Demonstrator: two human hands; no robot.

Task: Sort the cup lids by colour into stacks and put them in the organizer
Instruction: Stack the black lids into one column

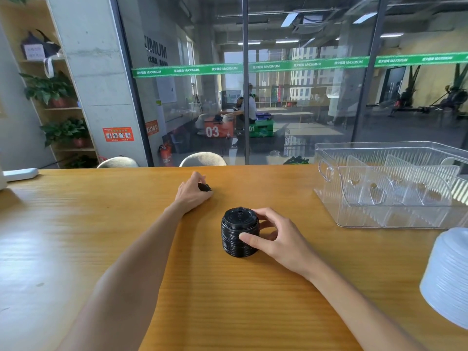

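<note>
**Black lids stacked on the desk, one more lid in the left hand**

At the far left edge of the wooden desk (76, 224) lies a white flat object (21, 174), well apart from both hands. The left hand (193, 192) rests on the desk further from the person than the right one. Its fingers (198, 176) are curled around a single black lid (204, 187), of which only a small part shows past the hand; I cannot tell how exactly the lid is pinched.

To the right of the left hand's fingers, and nearer to the person, stands the stack of black lids (240, 232), upright on the desk. The right hand (276, 238) holds this stack from its right side: the thumb (249, 239) presses on the near side and the other fingers are bent around the far side.

Further right of the right hand's fingers, at the far right part of the desk, stands the clear organizer (329, 171) with transparent dividers inside it. No lids show in its compartments. In front of the organizer, at the right edge of the view, stands a stack of white lids (448, 277), partly cut off by the frame, well apart from the right hand.
</note>
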